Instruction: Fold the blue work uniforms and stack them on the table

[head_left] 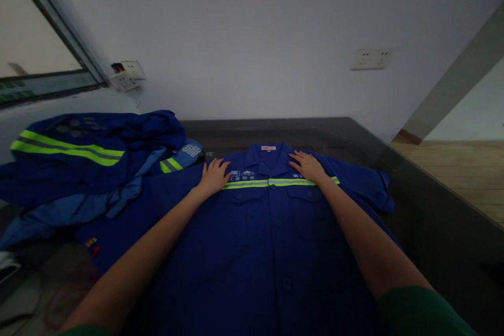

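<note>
A dark blue work jacket (252, 226) lies front side up on the dark tabletop, its collar pointing toward the wall. A yellow-green and grey reflective stripe crosses its chest above two flap pockets, with white lettering over the stripe. My left hand (214, 177) rests flat on the upper chest at the left, fingers spread beside the lettering. On the other side of the collar, my right hand (309, 167) lies flat near the shoulder, covering part of the lettering. Neither hand grips the cloth. The jacket's right-hand sleeve (368, 185) stretches out across the table.
Crumpled blue garments with reflective stripes (98, 152) are heaped at the left. The dark table (425, 205) meets a pale wall carrying a socket plate (370, 59). Another socket (128, 76) is near the window frame. Wooden flooring (468, 168) shows beyond the table's right edge.
</note>
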Available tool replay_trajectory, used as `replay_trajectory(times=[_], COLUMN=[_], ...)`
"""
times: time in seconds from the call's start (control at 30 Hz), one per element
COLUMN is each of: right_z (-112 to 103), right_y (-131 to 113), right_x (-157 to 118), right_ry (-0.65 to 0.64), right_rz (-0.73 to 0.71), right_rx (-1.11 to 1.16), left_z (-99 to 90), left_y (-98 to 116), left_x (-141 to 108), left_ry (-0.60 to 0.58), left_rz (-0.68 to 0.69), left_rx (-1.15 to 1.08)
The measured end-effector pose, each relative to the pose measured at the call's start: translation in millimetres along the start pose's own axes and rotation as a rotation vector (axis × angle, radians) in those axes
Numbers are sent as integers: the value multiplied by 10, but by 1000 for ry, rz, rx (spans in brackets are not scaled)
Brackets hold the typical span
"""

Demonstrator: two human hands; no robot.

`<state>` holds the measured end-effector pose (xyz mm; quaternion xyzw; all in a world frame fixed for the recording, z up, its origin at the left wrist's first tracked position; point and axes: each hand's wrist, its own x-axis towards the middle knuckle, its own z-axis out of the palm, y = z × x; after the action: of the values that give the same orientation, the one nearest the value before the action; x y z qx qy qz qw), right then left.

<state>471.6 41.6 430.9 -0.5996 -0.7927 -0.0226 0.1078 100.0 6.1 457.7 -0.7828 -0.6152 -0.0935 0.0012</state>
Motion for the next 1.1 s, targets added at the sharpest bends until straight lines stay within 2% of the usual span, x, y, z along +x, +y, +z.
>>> replay_trajectory(times=[0.1,0.2,0.27,0.4,0.53,0.73,0.93,1.03,1.1], right_z=[-1,10,21,41,63,20,-164,-251,-308], right_y=[1,16,30,55,86,39,-169,-144,-31], right_x=[-10,-2,9,26,43,26,-183,-382,-544], right_ry=[10,-13,-20,-19,-26,8,222,254,234], right_rz=[-18,-17,-17,-24,-19,-6,59,31,41], right_rx=[-19,-31,-33,-26,-15,-15,-57,-30,-24], left_z=[-54,-34,-21,-57,-130,-159,-104,-121,-147], left_y=[-344,-634,-797,-1057,-1243,-1385,-1449,-1344,-1156], left_x=[-448,-689,-702,-556,-436,-313,-255,-237,-206], left_ry=[-102,-128,-125,-123,-67,46,62,97,137], left_rz=[-38,-69,-87,-109,-59,-76,-100,-73,6], left_rx=[54,60,63,95,142,158,197,197,156])
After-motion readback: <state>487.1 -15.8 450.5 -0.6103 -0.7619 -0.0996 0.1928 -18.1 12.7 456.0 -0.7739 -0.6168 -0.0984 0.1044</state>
